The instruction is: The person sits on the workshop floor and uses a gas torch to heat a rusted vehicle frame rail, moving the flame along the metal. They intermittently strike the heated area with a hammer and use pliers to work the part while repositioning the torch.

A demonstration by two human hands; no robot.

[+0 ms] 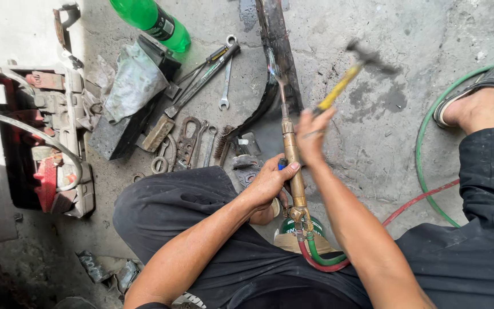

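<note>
My left hand (270, 183) grips a brass gas torch (293, 163) by its handle; the torch tip points up at a dark curved metal bar (275, 68) lying on the concrete. A green and a red hose (321, 260) run from the torch's base. My right hand (314, 134) is closed on a yellow-handled hammer (353, 71), raised and blurred, its head to the right of the bar.
Wrenches (224, 80), pliers, a wire brush (222, 143) and a rag-covered block (132, 97) lie left of the bar. A green bottle (152, 20) lies at top. A battery-like box (41, 137) stands at left. My sandalled foot (478, 100) rests at right, hoses looping around it.
</note>
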